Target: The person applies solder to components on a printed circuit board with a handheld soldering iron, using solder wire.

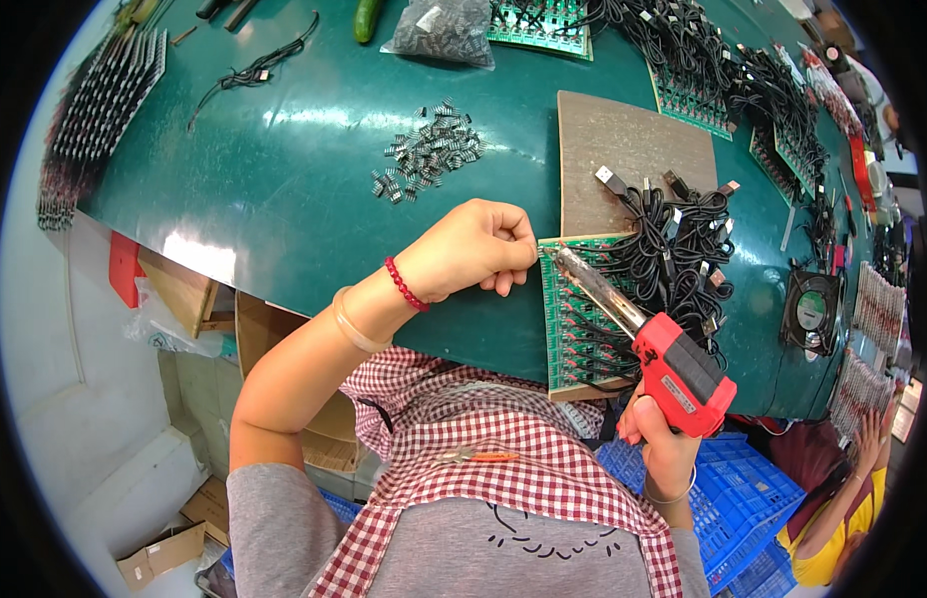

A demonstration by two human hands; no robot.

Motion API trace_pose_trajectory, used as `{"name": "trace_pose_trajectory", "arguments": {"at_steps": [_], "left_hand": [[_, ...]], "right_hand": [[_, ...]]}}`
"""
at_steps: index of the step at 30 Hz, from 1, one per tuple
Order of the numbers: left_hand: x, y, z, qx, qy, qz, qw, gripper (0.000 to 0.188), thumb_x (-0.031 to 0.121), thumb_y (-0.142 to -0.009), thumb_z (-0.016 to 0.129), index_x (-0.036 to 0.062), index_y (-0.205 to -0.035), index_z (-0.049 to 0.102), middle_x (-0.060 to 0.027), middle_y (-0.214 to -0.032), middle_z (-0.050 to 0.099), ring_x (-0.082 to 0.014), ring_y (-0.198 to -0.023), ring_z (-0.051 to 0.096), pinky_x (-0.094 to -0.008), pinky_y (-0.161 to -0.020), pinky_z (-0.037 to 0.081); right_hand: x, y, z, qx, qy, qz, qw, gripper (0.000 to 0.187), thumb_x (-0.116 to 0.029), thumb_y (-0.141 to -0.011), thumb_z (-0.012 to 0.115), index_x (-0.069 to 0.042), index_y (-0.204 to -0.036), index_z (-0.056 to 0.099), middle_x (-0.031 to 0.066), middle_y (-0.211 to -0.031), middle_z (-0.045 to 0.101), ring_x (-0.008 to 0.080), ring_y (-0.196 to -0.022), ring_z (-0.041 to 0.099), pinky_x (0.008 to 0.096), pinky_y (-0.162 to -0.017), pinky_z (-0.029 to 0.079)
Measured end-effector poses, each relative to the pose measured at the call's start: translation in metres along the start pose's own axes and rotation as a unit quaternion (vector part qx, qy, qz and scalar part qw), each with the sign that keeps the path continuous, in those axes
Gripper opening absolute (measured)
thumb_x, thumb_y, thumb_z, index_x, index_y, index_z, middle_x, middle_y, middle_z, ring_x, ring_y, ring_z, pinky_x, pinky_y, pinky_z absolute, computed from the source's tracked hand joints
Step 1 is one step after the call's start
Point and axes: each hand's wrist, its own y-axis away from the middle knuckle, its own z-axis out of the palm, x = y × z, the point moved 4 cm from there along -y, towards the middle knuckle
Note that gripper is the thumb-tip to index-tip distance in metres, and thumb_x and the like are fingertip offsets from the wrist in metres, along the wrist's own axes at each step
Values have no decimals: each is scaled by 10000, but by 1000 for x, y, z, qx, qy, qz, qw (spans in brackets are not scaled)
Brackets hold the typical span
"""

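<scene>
My right hand (663, 439) grips the handle of a red and black soldering gun (681, 371). The gun's metal tip points up and left, meeting the upper left corner of a green circuit board panel (565, 344). At that same corner my left hand (486, 249) is closed in a pinch; whatever sits between its fingertips is too small to make out. Black USB cables (673, 254) are attached to the panel and lie bunched over its right side. Beyond my left hand is a loose pile of small black pinned components (429, 151).
A brown board (633, 149) lies behind the panel. Farther back are a grey plastic bag of parts (444, 32) and more cabled boards (683, 100). Stacked panels (100, 110) stand far left. A fan (811, 311) is at right, blue crates (723, 498) below, and another person's arm (844, 493) beyond.
</scene>
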Motion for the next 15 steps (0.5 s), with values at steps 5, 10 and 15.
{"name": "trace_pose_trajectory", "arguments": {"at_steps": [5, 10, 15], "left_hand": [[0, 0, 0, 3, -3, 4, 1000, 69, 77, -819, 564, 32, -766, 559, -26, -642, 593, -43, -512, 527, -168, -432, 376], [0, 0, 0, 7, -9, 4, 1000, 75, 77, -821, 568, 33, -762, 557, -21, -639, 589, -39, -507, 521, -168, -429, 370], [-1, 0, 0, 3, -2, 8, 1000, 76, 80, -823, 569, 36, -762, 558, -20, -636, 588, -39, -509, 522, -167, -427, 368]], "right_hand": [[2, 0, 0, -14, 22, -14, 1000, 169, -119, -837, 524, -1, -718, 506, 68, -561, 495, 121, -460, 442, 258, -459, 386], [5, 3, -1, -27, 27, -23, 999, 139, -106, -831, 520, 18, -769, 516, 66, -549, 479, 117, -458, 435, 256, -452, 381], [-3, 3, -1, 11, -29, 0, 1000, 188, -77, -834, 511, 53, -969, 509, 59, -544, 462, 109, -453, 422, 250, -445, 378]]}}
